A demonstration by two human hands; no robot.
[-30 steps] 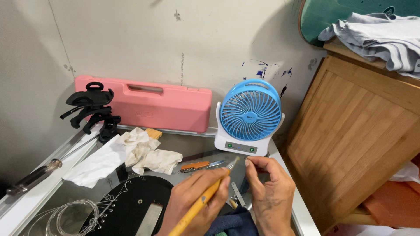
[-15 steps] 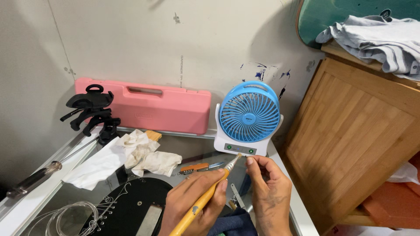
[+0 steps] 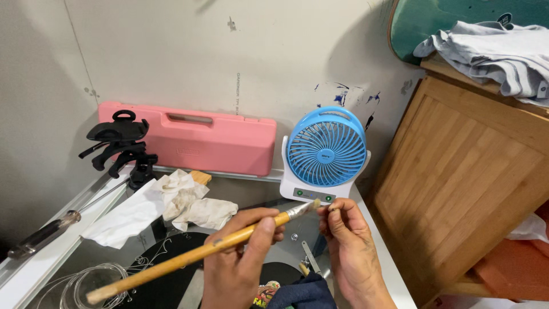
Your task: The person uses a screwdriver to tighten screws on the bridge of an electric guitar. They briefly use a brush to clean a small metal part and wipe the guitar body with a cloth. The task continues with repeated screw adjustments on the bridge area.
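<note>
The left hand (image 3: pixel 237 260) is closed around a long yellow wooden paintbrush (image 3: pixel 194 254). Its tip almost touches a tiny thing, too small to tell, pinched by the right hand (image 3: pixel 349 252) fingers, near the small blue-and-white fan (image 3: pixel 326 153). Soft, slow strokes would work best.

I see a paintbrush (image 3: pixel 189 257) with a bare, matt wooden handle and a shiny metal ferrule. The fan (image 3: pixel 326 155) is smooth blue and white plastic, the case (image 3: pixel 194 138) glossy pink plastic. The rags (image 3: pixel 171 203) are crumpled, stained white cloth. The cabinet (image 3: pixel 463 183) beside me is slatted, satin-finished wood.
</note>
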